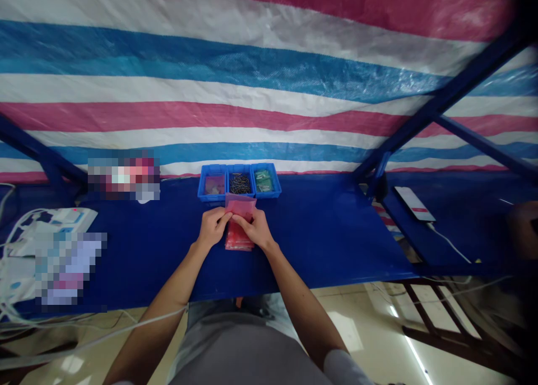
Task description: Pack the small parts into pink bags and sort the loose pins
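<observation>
A translucent pink plastic bag [241,204] stands out between my two hands, in front of the blue bins. My left hand [212,227] is closed on its left edge, thumb and fingers pinched together. From the other side, my right hand [258,229] grips the bag, its thumb reaching across to near the left thumb. Below the thumbs lie red, shiny layers of plastic bags [239,240]; I cannot tell whether they are separate from the one in my hands. The fingertips behind the bag are hidden.
Three blue bins stand behind: a left bin [200,190] with pinkish pieces, a middle bin [241,195] with dark metal parts, a right bin [275,188] with green packets. A power strip [78,219] with cables is left, a charging phone [414,203] right. Blue frame bars [403,102] slant overhead.
</observation>
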`<act>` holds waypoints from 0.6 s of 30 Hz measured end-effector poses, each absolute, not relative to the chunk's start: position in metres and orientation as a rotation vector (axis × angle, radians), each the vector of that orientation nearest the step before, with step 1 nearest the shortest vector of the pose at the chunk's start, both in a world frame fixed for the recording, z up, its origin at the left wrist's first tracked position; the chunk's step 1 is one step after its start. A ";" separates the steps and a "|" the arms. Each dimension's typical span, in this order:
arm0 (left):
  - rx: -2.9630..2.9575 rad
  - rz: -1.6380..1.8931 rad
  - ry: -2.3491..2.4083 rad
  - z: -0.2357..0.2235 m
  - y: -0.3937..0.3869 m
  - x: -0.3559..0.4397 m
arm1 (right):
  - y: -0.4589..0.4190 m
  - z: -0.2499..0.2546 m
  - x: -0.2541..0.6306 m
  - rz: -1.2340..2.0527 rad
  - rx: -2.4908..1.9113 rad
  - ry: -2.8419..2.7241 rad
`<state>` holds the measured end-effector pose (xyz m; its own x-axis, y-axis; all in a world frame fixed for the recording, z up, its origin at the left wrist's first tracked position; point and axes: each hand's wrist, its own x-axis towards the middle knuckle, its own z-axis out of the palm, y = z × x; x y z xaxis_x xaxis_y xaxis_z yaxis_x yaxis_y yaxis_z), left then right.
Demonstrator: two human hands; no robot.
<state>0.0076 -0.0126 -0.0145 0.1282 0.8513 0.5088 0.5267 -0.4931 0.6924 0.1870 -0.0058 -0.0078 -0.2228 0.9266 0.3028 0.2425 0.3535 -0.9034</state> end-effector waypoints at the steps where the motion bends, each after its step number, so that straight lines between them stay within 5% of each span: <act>1: 2.071 1.314 1.335 -0.015 -0.013 0.007 | -0.006 -0.008 0.187 0.936 -1.050 -1.692; 18: 2.072 1.295 1.367 -0.012 -0.014 0.009 | -0.005 -0.008 0.187 0.948 -1.019 -1.677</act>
